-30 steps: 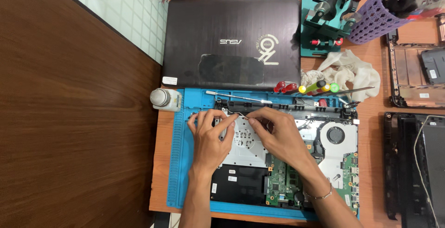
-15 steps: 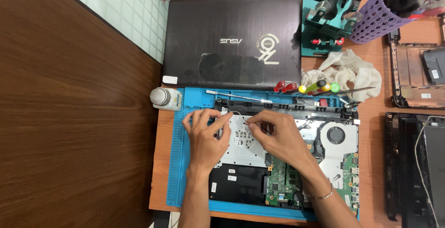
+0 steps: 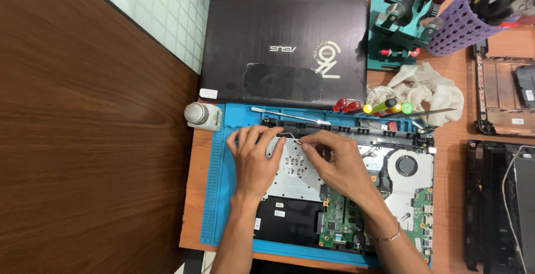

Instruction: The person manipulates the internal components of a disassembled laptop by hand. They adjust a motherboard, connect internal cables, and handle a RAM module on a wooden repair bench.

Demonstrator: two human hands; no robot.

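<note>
1. The left hand (image 3: 253, 160) lies flat on the silver metal plate (image 3: 295, 176) of an opened laptop base (image 3: 390, 196), fingers spread and pressing down near the upper left corner. It grips nothing that can be seen.
2. The right hand (image 3: 337, 162) rests just beside the left, over the middle of the same base. Its thumb and forefinger are pinched narrow on a thin white wire (image 3: 290, 136), which arcs from the pinch toward the fingertips of the left hand.
3. The wire sits at the upper edge of the silver plate, just below the hinge strip of the base.
4. The base lies on a blue work mat (image 3: 214, 196) on an orange-brown table (image 3: 192, 196). A green circuit board (image 3: 340, 226) and a round cooling fan (image 3: 405, 166) show to the right of the hands.
5. Above the mat lies a dark laptop lid (image 3: 284, 45), closed face up. A small white bottle (image 3: 200, 115) stands at the mat's upper left corner.
6. Screwdrivers with coloured handles (image 3: 384, 107) and a white cloth (image 3: 423, 87) lie to the upper right; a purple basket (image 3: 462, 23) stands behind them.
</note>
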